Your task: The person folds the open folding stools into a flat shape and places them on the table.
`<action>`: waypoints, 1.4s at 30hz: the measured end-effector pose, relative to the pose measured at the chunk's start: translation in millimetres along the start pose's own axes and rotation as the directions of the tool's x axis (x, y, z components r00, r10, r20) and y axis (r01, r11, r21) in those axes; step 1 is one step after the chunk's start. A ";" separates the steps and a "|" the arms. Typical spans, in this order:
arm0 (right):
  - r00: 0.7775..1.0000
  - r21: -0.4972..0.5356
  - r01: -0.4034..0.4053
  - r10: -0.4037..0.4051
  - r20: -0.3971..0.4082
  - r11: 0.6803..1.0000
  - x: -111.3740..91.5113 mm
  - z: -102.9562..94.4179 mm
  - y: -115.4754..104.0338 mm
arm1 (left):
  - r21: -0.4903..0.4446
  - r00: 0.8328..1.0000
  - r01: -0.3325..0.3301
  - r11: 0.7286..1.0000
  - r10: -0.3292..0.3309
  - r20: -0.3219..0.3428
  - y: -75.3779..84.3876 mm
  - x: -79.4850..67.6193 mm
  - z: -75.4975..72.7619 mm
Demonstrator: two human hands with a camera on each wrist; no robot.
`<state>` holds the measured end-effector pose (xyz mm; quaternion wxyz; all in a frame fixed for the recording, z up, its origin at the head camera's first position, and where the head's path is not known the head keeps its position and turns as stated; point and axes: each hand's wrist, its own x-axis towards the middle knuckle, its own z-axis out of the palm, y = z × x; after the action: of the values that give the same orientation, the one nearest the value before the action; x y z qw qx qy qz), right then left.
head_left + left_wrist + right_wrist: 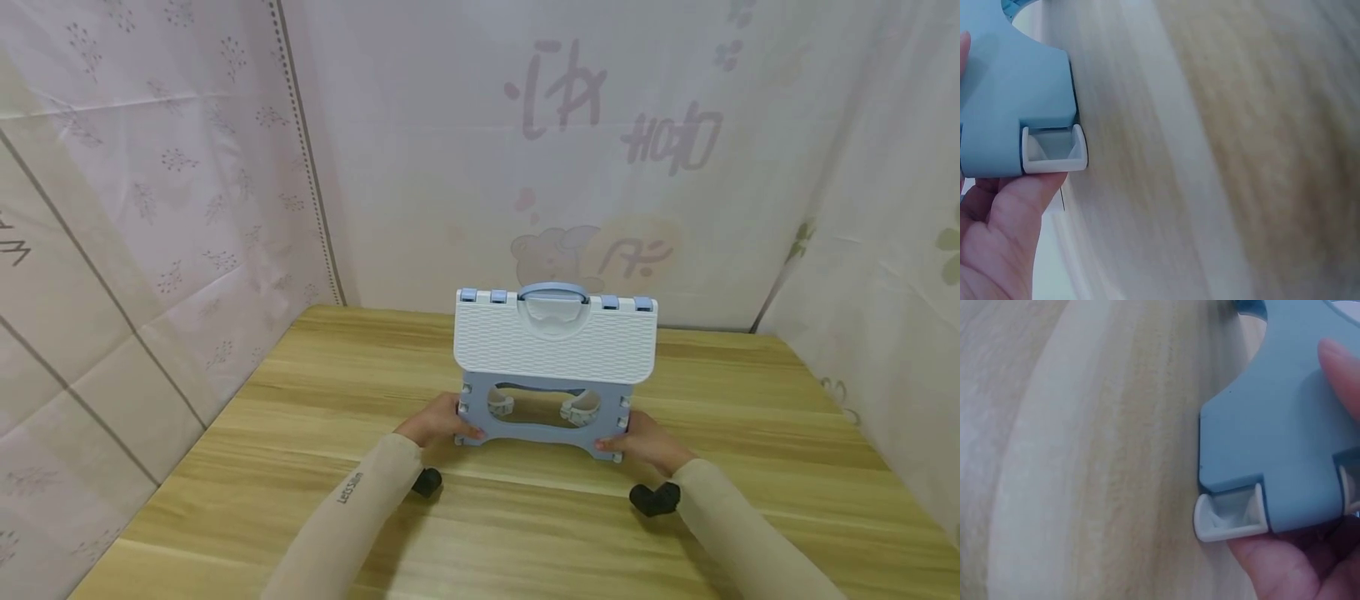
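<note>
A folding step stool (pixel 495 337) stands on the wooden table, its white textured top panel tilted toward me. At the top edge is a light blue carry handle (pixel 553 290). The blue leg panel (pixel 540 431) below has a wide cut-out. My left hand (pixel 437 419) grips the left side of this panel, thumb across the front. On the opposite side my right hand (pixel 651 442) holds it the same way. Both wrist views show a blue lower corner with a white hinge piece (pixel 1054 165) close to the tabletop. Fingers behind the panel are partly hidden.
The wood-grain table (pixel 315 400) reaches back to a pale printed curtain (pixel 420 167), with more curtain at both sides. A black wrist camera (pixel 427 482) sits under the left wrist, another black device (pixel 655 499) under the right.
</note>
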<state>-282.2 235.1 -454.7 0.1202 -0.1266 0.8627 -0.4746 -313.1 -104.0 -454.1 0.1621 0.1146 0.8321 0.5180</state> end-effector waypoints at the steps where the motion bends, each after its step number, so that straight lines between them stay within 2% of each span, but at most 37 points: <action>1: 1.000 0.006 0.002 -0.002 0.002 1.000 0.4 0.2 0.3 | 0.002 1.000 -0.001 1.000 0.001 -0.003 -0.3 0.0 -0.1; 9: 1.000 0.019 0.000 0.000 0.010 1.000 2.7 2.2 4.5 | 0.002 1.000 0.014 1.000 -0.014 -0.002 -4.1 0.5 0.0; 24: 1.000 0.014 -0.019 0.019 0.001 1.000 2.9 4.0 8.0 | 0.023 1.000 -0.005 1.000 0.005 0.009 -7.5 0.2 1.3; 27: 1.000 0.019 -0.011 0.011 0.009 1.000 2.7 2.1 9.7 | 0.021 1.000 -0.006 1.000 0.006 0.010 -7.1 1.4 1.8; 34: 0.997 -0.012 0.066 -0.065 0.031 0.998 6.5 -3.6 17.8 | 0.022 1.000 -0.009 1.000 0.009 0.009 -7.0 1.9 1.0; 42: 1.000 0.007 -0.005 0.005 0.001 1.000 2.1 -0.1 3.3 | 0.014 0.999 -0.027 1.000 0.027 0.017 -4.3 2.4 -2.8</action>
<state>-284.6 236.2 -457.6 0.1225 -0.1242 0.8612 -0.4774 -316.5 -107.3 -457.2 0.1613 0.1314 0.8326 0.5134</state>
